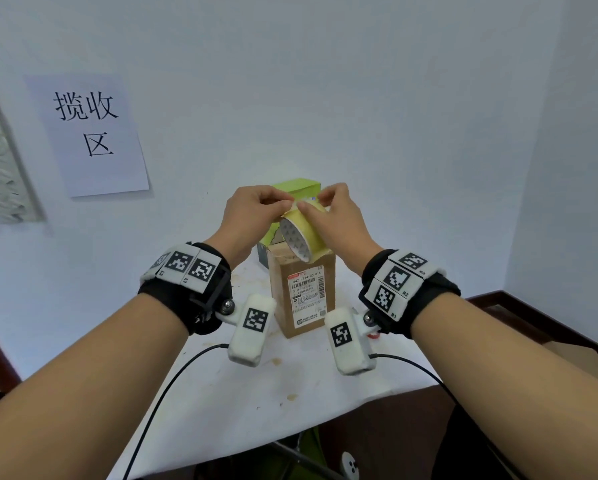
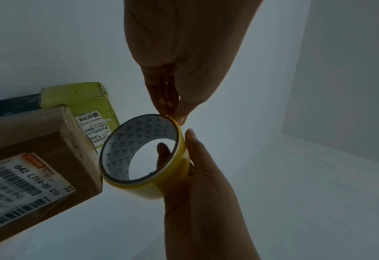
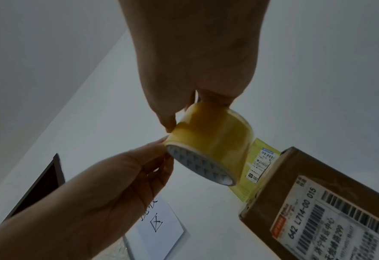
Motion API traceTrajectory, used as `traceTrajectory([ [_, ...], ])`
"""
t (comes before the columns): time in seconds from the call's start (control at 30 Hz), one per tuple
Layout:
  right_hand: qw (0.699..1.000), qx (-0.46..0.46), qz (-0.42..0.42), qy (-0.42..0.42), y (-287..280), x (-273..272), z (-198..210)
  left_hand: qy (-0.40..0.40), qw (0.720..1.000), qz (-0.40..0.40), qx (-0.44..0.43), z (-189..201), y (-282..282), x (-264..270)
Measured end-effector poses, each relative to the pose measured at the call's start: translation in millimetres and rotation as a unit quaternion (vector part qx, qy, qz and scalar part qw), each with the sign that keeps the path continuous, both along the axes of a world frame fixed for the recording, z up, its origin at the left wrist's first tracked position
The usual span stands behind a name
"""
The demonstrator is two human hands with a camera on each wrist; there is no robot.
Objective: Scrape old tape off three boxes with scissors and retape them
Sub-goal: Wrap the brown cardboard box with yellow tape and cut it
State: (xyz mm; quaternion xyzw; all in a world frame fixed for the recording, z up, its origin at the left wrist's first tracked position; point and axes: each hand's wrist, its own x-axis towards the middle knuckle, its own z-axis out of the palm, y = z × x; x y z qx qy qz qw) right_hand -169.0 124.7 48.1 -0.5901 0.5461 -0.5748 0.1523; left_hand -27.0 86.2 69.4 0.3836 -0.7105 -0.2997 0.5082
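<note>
A yellow tape roll [image 1: 301,237] [image 2: 144,158] [image 3: 210,142] is held in the air above a brown cardboard box [image 1: 304,296] [image 2: 39,158] [image 3: 317,202] with a shipping label. My right hand [image 1: 311,209] [image 2: 177,142] [image 3: 197,105] grips the roll, one finger inside its core. My left hand [image 1: 287,204] [image 2: 175,117] [image 3: 166,139] pinches the roll's outer layer at the top edge; a lifted tape end does not show. Behind the brown box stands a green box [image 1: 297,187] [image 2: 83,100] [image 3: 259,158], with a dark box [image 1: 262,258] [image 2: 12,105] beside it. No scissors show clearly.
The boxes stand on a stained white tabletop [image 1: 256,393] pushed into a wall corner. A paper sign [image 1: 89,133] hangs on the wall at left. Dark wooden trim [image 1: 533,317] runs along the right. Black cables [image 1: 173,375] trail from both wrist cameras over the table's front.
</note>
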Motion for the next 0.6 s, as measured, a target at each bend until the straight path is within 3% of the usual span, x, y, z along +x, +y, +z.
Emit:
traceTrajectory([
  [0.1, 0.995, 0.089, 0.043, 0.025, 0, 0, -2, 0.012, 0.999, -0.02, 0.029, -1, 0, 3],
  [0.23, 0.994, 0.083, 0.048, 0.043, 4, 5, -1, 0.013, 0.996, -0.062, 0.065, 0, 4, 3],
  [0.6, 0.96, 0.213, 0.027, 0.179, 9, -1, 20, 0.01, 0.999, -0.02, 0.033, -16, 4, -4],
])
